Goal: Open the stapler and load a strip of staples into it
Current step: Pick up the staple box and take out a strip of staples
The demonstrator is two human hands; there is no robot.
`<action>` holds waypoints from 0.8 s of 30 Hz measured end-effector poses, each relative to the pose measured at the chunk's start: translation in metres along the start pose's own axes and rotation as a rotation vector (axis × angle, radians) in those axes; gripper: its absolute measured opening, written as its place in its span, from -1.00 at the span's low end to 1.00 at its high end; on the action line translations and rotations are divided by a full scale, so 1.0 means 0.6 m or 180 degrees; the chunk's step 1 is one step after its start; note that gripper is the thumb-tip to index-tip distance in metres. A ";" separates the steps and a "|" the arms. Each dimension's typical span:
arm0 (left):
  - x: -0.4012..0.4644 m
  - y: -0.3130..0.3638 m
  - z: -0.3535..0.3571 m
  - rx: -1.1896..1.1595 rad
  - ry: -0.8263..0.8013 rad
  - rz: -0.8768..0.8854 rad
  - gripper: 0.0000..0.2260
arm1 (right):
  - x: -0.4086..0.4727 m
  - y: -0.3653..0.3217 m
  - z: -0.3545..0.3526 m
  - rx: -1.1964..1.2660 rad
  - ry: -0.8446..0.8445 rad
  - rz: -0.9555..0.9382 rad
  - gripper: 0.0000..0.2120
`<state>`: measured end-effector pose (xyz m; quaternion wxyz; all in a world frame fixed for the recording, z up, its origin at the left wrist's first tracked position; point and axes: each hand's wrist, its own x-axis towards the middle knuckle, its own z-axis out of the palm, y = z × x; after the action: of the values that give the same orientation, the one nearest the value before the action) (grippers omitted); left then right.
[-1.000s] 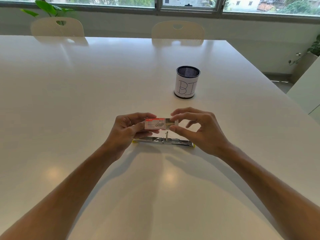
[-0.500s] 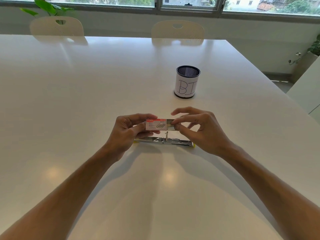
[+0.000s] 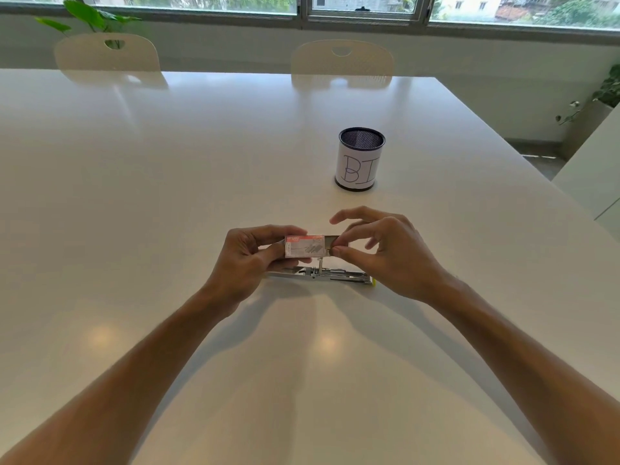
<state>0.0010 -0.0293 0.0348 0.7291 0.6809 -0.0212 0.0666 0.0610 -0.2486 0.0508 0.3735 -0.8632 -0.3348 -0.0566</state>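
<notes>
- An office meeting room: a wide white worktop point(image 3: 167, 196) with two pale chairs point(image 3: 342, 60) pushed in at its far side.
- A mesh pen holder point(image 3: 360, 159) stands on it.
- Long windows point(image 3: 362, 5) and potted plants point(image 3: 90, 16) line the wall.

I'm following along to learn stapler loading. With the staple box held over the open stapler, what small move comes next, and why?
Probably draw the inner tray a little further out with the right hand, since its fingers pinch the box's right end while the left hand holds the sleeve. No strip is free yet, and the stapler lies open on the table below.
</notes>
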 end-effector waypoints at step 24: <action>0.005 -0.006 -0.006 -0.0160 -0.0004 -0.0207 -0.74 | 0.001 0.000 0.003 0.0416 0.1069 -0.0043 -0.93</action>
<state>0.0041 -0.0260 0.0315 0.7477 0.6627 -0.0012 0.0419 0.0615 -0.2472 0.0497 0.4791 -0.8133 -0.2764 -0.1806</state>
